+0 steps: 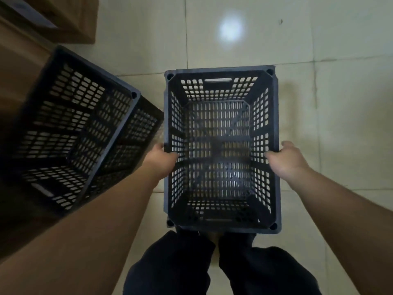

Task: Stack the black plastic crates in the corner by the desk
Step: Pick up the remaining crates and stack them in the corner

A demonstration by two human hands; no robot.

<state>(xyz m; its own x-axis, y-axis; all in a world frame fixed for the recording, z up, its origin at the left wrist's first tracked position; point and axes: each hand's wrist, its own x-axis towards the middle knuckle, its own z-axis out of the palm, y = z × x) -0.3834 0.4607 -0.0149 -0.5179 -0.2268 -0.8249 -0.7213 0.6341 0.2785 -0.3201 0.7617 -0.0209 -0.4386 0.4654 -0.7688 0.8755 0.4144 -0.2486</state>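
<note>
**Both hands on the long walls of one black crate; stacked crates beside it**

Head view. Landmark: the open-topped black crate [221, 150] at the centre of the frame, seen from directly above, open side up, over the pale tiled floor [340, 103]. All positions below are given relative to this crate.

1. Left hand [162, 160]: placed at the middle of the crate's left long wall. The thumb lies over the rim and points into the crate. The fingers are on the outer face of the wall and are hidden, so their spread cannot be told. The hand is closed around the rim.
2. Right hand [286, 160]: placed at the middle of the crate's right long wall, opposite the left hand. The thumb points inward over the rim. The fingers wrap the outer edge. The hand is closed around the rim.
3. Stacked crates [78, 128]: black lattice crates immediately to the left of the central crate, turned at an angle to it. An upper crate sits on or in a lower one, whose wall shows on the side nearest the central crate. Whether that lower wall touches the central crate cannot be told.
4. Brown worktop [25, 67]: to the far left, behind the stacked crates; partly dark.
5. Dark trouser legs [212, 267]: directly below the near short wall of the central crate.
6. Bright light patch [231, 30]: on the floor, beyond the crate's far short wall.
</note>
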